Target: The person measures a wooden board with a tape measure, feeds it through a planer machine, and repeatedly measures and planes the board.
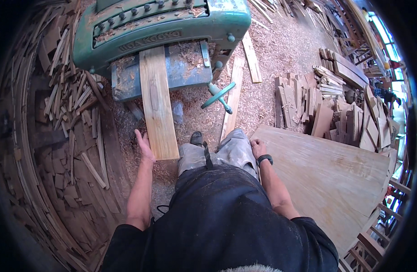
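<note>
— "One board (158, 104) at eleven o'clock: how far in?"
— "Far end hidden by the green machine (190, 32); much seemingly left outside. Left hand (145, 147) open beside its near end; right hand (258, 148) curled, grip unclear."

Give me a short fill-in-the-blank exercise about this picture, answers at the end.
The person's ____ hand is nearer the long board.
In the picture, the green handwheel is to the board's ____.
The right hand has a dark band round its ____.

Missing words: left; right; wrist.
</note>
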`<move>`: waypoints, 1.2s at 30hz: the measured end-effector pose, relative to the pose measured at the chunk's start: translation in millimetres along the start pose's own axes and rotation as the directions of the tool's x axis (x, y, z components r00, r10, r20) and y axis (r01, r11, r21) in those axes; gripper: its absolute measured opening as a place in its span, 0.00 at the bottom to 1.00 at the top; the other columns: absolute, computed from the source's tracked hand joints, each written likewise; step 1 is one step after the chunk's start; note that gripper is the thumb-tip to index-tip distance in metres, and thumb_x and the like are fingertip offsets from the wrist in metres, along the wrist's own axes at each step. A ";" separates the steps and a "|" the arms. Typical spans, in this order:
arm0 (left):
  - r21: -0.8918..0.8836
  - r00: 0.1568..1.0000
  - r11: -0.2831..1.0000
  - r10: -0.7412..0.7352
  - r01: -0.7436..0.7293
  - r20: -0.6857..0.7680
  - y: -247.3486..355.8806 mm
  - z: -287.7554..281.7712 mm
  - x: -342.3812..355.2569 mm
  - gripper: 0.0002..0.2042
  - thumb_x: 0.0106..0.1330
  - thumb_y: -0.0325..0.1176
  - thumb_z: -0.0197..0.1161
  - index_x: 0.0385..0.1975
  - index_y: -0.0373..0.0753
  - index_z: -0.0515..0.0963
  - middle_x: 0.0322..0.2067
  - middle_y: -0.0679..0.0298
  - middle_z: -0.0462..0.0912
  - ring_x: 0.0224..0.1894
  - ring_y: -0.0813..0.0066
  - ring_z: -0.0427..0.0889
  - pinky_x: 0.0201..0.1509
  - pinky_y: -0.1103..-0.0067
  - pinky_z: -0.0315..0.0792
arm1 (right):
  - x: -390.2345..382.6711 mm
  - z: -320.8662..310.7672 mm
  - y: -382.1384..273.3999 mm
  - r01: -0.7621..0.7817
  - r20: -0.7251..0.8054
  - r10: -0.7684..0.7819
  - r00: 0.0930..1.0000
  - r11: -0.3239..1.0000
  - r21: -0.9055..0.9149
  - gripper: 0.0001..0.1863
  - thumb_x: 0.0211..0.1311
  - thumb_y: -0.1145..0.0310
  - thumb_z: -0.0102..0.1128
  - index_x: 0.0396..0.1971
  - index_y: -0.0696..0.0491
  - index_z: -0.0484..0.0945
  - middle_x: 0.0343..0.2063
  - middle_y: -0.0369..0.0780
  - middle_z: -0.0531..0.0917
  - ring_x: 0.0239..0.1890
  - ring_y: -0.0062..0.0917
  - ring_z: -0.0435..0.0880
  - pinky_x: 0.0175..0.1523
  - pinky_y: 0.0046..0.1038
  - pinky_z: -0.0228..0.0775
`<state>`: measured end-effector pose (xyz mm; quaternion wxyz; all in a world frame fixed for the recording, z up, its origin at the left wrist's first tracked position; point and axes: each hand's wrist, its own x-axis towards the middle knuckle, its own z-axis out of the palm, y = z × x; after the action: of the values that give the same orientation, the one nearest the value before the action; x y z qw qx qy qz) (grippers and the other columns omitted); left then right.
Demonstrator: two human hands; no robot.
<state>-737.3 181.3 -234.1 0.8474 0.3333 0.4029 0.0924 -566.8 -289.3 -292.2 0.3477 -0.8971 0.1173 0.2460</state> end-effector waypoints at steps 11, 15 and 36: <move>-0.052 0.969 0.988 0.132 -0.146 -0.210 13.7 13.6 26.7 0.53 0.56 0.80 0.40 0.65 0.31 0.60 0.63 0.49 0.67 0.65 0.58 0.65 0.71 0.66 0.55 | 75.6 -46.0 4.5 -0.084 0.001 0.084 0.996 0.990 -0.113 0.22 0.54 0.56 0.61 0.36 0.61 0.84 0.33 0.53 0.85 0.40 0.38 0.85 0.50 0.35 0.73; -0.006 0.908 0.966 0.241 -0.259 -0.342 18.8 25.9 38.8 0.50 0.60 0.77 0.40 0.63 0.30 0.63 0.64 0.48 0.66 0.67 0.57 0.63 0.72 0.68 0.53 | 120.8 -72.6 11.3 -0.083 0.053 0.096 0.994 0.976 -0.200 0.20 0.54 0.57 0.62 0.35 0.61 0.84 0.33 0.53 0.85 0.39 0.38 0.85 0.49 0.34 0.73; 0.940 0.260 -0.139 0.939 -0.313 0.226 47.9 564.7 227.5 0.14 0.70 0.43 0.52 0.48 0.45 0.77 0.61 0.60 0.70 0.68 0.60 0.61 0.72 0.54 0.40 | 371.0 -273.8 109.6 -0.247 0.292 0.173 0.941 0.939 0.240 0.13 0.64 0.66 0.57 0.36 0.63 0.76 0.22 0.39 0.79 0.22 0.23 0.77 0.26 0.26 0.68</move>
<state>-161.8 37.5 -88.9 0.1521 0.8361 0.3563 0.3884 -194.1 -570.6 -373.8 0.4521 -0.7813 0.1983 0.3818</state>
